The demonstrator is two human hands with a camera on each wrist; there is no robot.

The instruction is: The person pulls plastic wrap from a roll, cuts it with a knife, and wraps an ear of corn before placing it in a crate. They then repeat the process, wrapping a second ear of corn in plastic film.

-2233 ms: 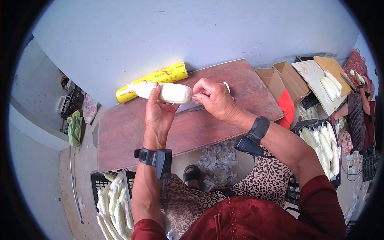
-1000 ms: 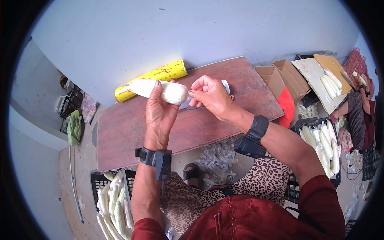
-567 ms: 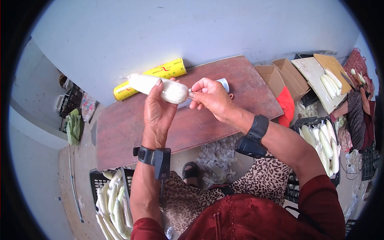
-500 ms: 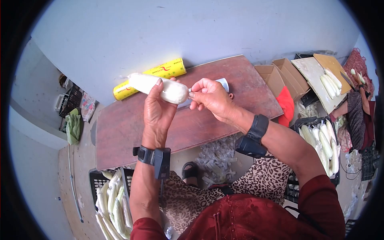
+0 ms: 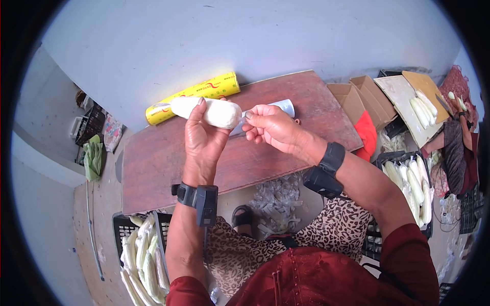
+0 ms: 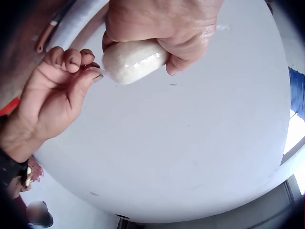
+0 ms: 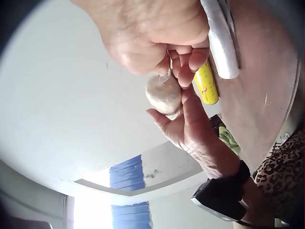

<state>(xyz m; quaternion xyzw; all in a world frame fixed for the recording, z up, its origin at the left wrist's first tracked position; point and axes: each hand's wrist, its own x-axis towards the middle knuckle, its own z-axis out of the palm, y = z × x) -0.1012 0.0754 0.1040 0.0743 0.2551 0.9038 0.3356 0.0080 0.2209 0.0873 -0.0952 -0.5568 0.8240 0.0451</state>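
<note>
A pale, film-wrapped vegetable [image 5: 222, 113] lies in my left hand [image 5: 203, 140], the thumb across its near side and the fingers behind it. At its rounded right end, my right hand [image 5: 275, 128] pinches a twisted tail of clear film between thumb and forefinger. The left wrist view shows the film tail stretched from the white end [image 6: 136, 62] to the pinching hand [image 6: 57, 93]. The right wrist view shows that wrapped end [image 7: 163, 94] close up, with the film gathered at the fingertips. Both hands are above the reddish-brown table [image 5: 245, 160].
A yellow printed roll [image 5: 196, 94] and a clear film roll [image 5: 284, 107] lie on the table. Crates of pale vegetables [image 5: 145, 255] stand at both sides. Cardboard boxes [image 5: 371, 102], a red cloth [image 5: 364, 133] and another person's arm [image 5: 465, 131] are at the right.
The wrapped vegetable has turned to lie more level than half a second ago. My right hand has shifted slightly right, still pinching the film, and more of the film roll shows behind it.
</note>
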